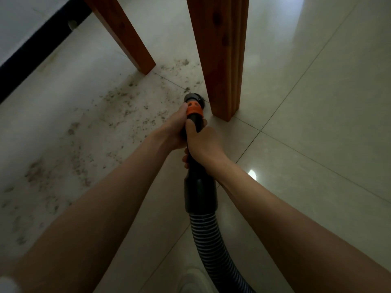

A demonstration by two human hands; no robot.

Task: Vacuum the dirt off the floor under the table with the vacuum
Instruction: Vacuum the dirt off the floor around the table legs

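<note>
A black vacuum tube (200, 191) with an orange collar (194, 109) runs from the ribbed hose (208, 240) at the bottom up to a round brush nozzle (193, 97) on the floor. My left hand (175, 127) grips the tube just behind the collar. My right hand (203, 142) grips it a little further back. The nozzle sits close to the left side of the near wooden table leg (222, 56). Grey dirt (118, 115) is scattered over the pale tiles to the left of the nozzle and between the two legs.
A second wooden table leg (127, 37) stands further back on the left. A dark baseboard (31, 56) runs along the wall at the upper left. Glossy tiles (317, 123) with no visible dirt stretch to the right. A light shoe tip (194, 280) shows at the bottom.
</note>
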